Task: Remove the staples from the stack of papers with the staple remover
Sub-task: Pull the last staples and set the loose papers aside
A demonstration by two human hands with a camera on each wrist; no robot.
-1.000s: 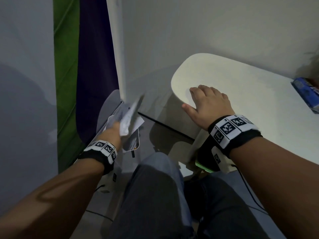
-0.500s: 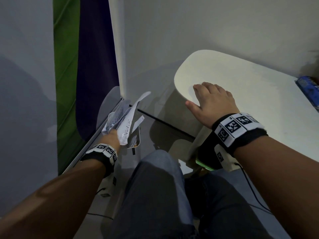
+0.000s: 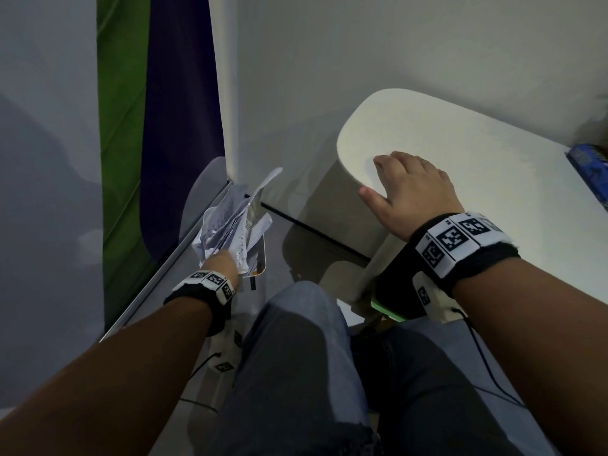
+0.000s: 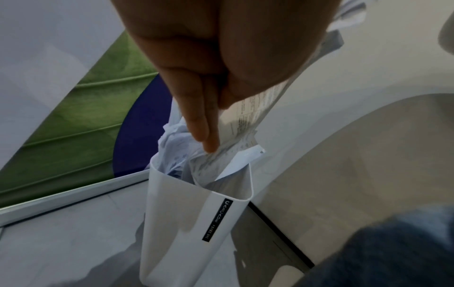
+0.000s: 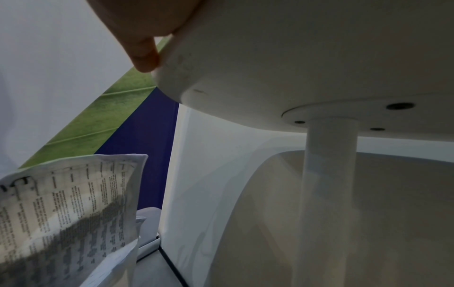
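The left hand [image 3: 221, 261] pinches the crumpled white printed papers [image 3: 230, 225] at the tall white plastic bin [image 4: 196, 213], seemingly fetching them; next, lift them to the rounded white bench [image 3: 493, 166], where right-hand fingers [image 3: 399, 159] rest flat.

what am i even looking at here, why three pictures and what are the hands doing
No machine here: a person wears three cameras. The head view looks down at both arms. Each wrist band with square markers carries another camera looking along the hand. The left hand grips a bunch of crumpled printed papers at the mouth of a slim white bin on the floor; the left wrist view shows this close up. The right hand rests flat on the rounded white table; its wrist view sees the table's underside and leg. No staple remover is visible.
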